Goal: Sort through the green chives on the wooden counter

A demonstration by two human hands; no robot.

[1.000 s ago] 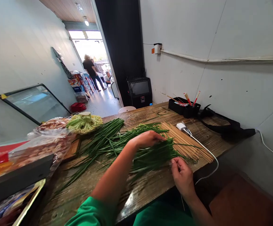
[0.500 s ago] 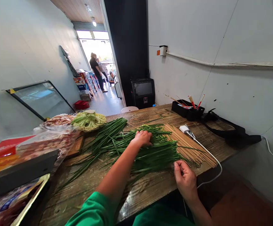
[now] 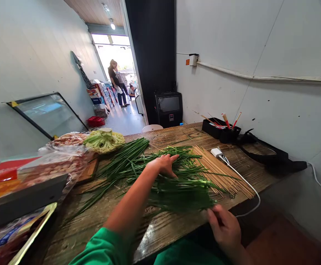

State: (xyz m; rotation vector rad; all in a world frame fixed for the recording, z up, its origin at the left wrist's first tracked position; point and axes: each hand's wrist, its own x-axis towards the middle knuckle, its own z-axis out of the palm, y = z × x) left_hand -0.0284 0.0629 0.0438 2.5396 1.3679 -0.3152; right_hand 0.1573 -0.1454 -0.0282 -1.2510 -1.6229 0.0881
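Long green garlic chives [image 3: 123,158] lie in loose piles across the wooden table [image 3: 188,230]. My left hand [image 3: 164,164] reaches over the middle pile, its fingers spread and holding nothing. In front of it, a flat, blurred bunch of chives [image 3: 181,193] is tilted towards me. At the right end of this bunch, my right hand [image 3: 225,224] is closed in a pinch on its edge. Whether a stick runs through the bunch there, I cannot tell. Thin bamboo skewers [image 3: 223,173] lie in a wide layer just beyond my right hand.
A white charger [image 3: 216,152] with its cable rests on the skewers. Behind stand a black box [image 3: 211,127] with sticks and a black strap [image 3: 276,154]. At left are a cauliflower [image 3: 104,141], bagged meat [image 3: 58,163] and a dark tray edge [image 3: 24,197]. People [image 3: 116,81] stand in the doorway.
The right hand has moved down and slightly right, and the flat chive bunch has swung towards me with it. My left hand has lifted off the bunch and spread its fingers.
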